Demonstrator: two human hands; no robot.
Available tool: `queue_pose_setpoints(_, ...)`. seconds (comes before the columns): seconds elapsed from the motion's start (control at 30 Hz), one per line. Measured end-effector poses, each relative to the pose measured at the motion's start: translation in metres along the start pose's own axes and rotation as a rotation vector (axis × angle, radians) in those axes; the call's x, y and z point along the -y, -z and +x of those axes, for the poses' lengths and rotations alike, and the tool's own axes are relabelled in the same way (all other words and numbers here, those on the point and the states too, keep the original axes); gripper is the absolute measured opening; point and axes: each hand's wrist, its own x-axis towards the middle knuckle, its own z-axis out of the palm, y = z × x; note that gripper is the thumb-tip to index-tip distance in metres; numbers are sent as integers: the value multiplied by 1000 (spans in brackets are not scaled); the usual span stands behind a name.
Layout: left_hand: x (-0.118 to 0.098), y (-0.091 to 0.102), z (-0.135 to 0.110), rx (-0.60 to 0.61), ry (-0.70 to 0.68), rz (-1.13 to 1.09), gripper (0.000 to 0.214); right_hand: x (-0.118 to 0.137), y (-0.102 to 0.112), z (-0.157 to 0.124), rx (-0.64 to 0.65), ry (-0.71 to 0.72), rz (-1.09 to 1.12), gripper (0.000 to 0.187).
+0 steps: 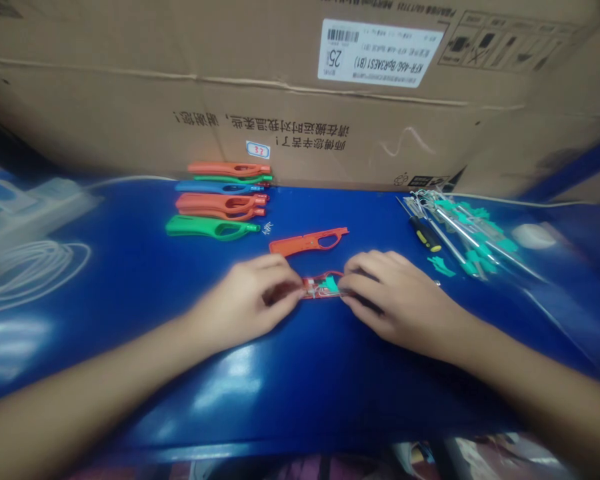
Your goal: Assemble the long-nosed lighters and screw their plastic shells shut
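On the blue table [130,280] my left hand [253,293] and my right hand [397,297] both pinch an orange plastic shell half [323,287] lying flat between them. A teal trigger part and thin wires sit inside it. The fingers of both hands are curled onto its two ends. A second, bare orange shell half [307,242] lies just behind it.
A row of orange, green and blue handle shells [220,200] lies at the back left. Metal rods with teal parts [467,233] and a black-and-yellow screwdriver [425,233] lie at the right. A cardboard box [280,87] walls off the back. White cord [30,267] coils at the left.
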Motion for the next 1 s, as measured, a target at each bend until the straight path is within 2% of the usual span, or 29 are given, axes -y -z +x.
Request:
queue_pose_setpoints(0.2, -3, 2, 1, -13, -117, 71, 17, -1, -6, 0, 37, -7, -15, 13)
queue_pose_setpoints(0.4, -3, 1, 2, 75, -206, 151, 22, -2, -9, 1, 27, 3, -19, 14)
queue_pose_setpoints(0.8, 3, -1, 0, 132, -209, 170, 30, -2, -7, 0, 27, -25, 25, 14)
queue_pose_setpoints(1.0, 3, 0, 2, 188, -195, 192, 37, -4, -2, 0, -18, -47, 20, 10)
